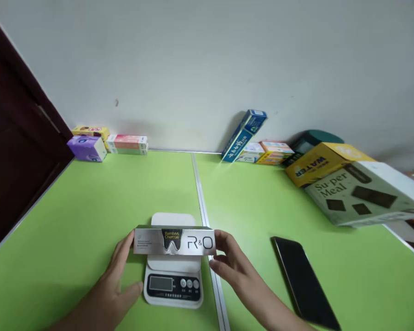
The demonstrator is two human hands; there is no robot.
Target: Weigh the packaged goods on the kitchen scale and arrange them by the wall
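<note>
A long silver toothpaste box point(152, 246) printed "Bamboo Charcoal" and "R&O" lies crosswise over a white kitchen scale point(174, 264). Whether it rests on the scale's plate or hovers just above, I cannot tell. My left hand point(113, 285) presses its fingers to the box's left end, thumb apart near the scale's left edge. At the opposite end, the fingers of my right hand point(236, 266) hold the box, thumb below the corner. In front of the box, the scale's dark display point(161, 283) and its buttons show.
A black phone point(303, 280) lies at right. Behind it a "Super Meal" box point(362, 193) leans with a yellow box point(327, 161). Along the wall stand a tilted blue box point(243, 135), small cartons point(274, 151), a purple pack point(86, 148) and a pink-white box point(127, 144).
</note>
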